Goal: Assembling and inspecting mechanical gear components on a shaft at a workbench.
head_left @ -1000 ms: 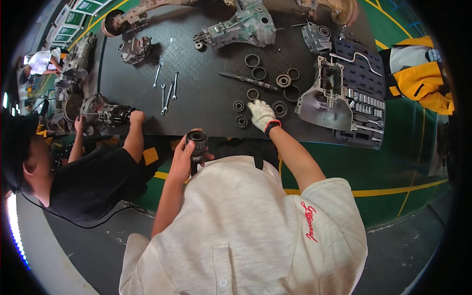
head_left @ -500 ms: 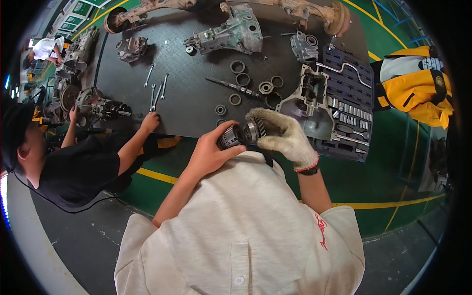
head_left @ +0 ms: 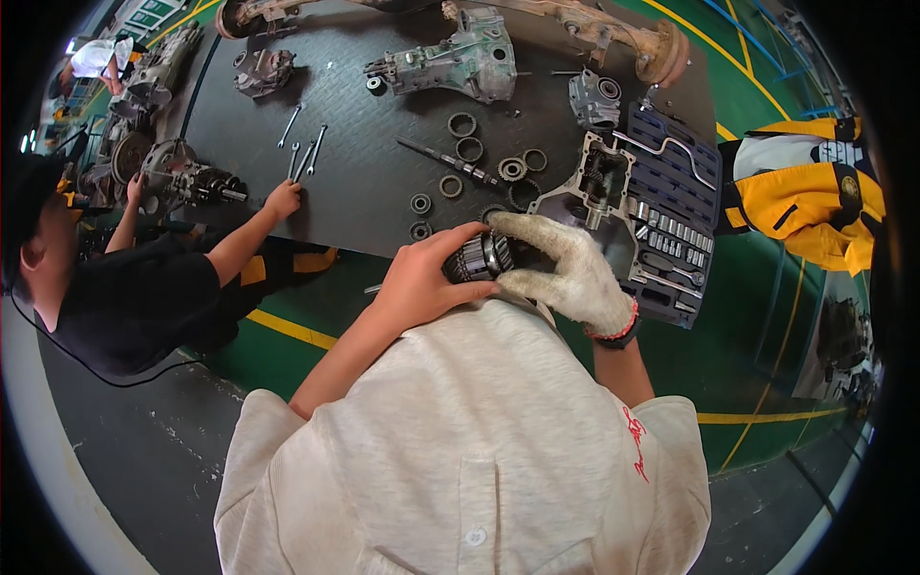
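My bare left hand (head_left: 422, 278) is wrapped round a dark metal gear assembly (head_left: 470, 261) with toothed rings, held just in front of my chest at the table's near edge. My right hand (head_left: 570, 273), in a whitish knitted glove, curls its thumb and fingers about the right end of the same gear assembly. Its right end is partly hidden by the glove. On the table just beyond lie small bearings (head_left: 421, 203), several metal rings (head_left: 470, 149), a gear (head_left: 513, 169) and a long splined shaft (head_left: 446, 160).
An opened gearbox housing (head_left: 599, 182) stands right of my hands, beside a socket set case (head_left: 671, 230). Farther back sit a gearbox (head_left: 450, 62) and a rusty axle (head_left: 613, 34). At left, a co-worker's hand (head_left: 284, 198) is at the wrenches (head_left: 316, 149); a yellow-and-black garment (head_left: 805, 211) hangs at right.
The toothed pieces in my two hands, a little apart before, now sit together as one stack. My gloved hand has shifted slightly right and down. The co-worker's hand has moved slightly up and left.
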Demonstrator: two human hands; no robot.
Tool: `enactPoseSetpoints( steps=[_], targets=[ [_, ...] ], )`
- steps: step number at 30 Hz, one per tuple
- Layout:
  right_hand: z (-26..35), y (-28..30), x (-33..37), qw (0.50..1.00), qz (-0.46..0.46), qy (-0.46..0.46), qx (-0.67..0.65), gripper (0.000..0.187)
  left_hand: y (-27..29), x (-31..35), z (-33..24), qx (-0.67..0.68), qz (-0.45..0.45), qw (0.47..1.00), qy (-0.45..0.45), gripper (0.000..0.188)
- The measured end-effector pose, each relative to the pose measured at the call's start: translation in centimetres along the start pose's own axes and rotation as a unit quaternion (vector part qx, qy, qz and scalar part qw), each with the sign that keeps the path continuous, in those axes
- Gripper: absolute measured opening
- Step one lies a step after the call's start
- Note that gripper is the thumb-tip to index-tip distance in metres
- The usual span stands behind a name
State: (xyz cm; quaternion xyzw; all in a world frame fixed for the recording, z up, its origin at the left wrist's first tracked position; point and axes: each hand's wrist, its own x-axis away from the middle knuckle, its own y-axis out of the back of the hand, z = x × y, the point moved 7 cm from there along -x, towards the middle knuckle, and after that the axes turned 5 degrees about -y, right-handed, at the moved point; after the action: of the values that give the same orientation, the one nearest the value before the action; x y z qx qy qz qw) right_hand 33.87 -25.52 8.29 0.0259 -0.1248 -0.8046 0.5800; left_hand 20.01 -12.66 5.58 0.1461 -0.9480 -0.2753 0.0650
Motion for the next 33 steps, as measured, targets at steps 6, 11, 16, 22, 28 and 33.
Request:
enactPoseSetpoints(
  steps=[6, 11, 16, 22, 28, 33],
  targets=[
    [-0.2, -0.3, -0.1, 1.0, 0.011, 0.005, 0.018, 0.064, -0.3, 0.5, 0.4, 0.022, -0.008, 1.0, 0.003, 0.08],
    [2.7, 0.0, 1.2, 0.972, -0.167, 0.113, 0.124, 0.066, -1.4, 0.6, 1.3, 0.122, -0.018, 0.992, 0.018, 0.078],
    [4.2, 0.3, 2.2, 0.945, -0.243, 0.104, 0.193, 0.062, -1.5, 1.2, 1.6, 0.222, -0.038, 0.973, 0.058, 0.072],
    [0.2, -0.7, 0.7, 0.912, -0.207, -0.033, -0.354, 0.056, -0.9, 1.5, 1.3, 0.215, -0.063, 0.974, 0.039, 0.069],
    [-11.8, -2.6, -4.3, 0.97, -0.192, -0.099, 0.107, 0.061, -1.3, 3.2, 2.7, 0.206, -0.068, 0.973, 0.079, 0.068],
    [-21.3, -11.4, -9.4, 0.929, 0.0, -0.198, 0.313, 0.057, -1.1, 4.8, 3.7, 0.164, -0.065, 0.979, 0.099, 0.067]
  ],
)
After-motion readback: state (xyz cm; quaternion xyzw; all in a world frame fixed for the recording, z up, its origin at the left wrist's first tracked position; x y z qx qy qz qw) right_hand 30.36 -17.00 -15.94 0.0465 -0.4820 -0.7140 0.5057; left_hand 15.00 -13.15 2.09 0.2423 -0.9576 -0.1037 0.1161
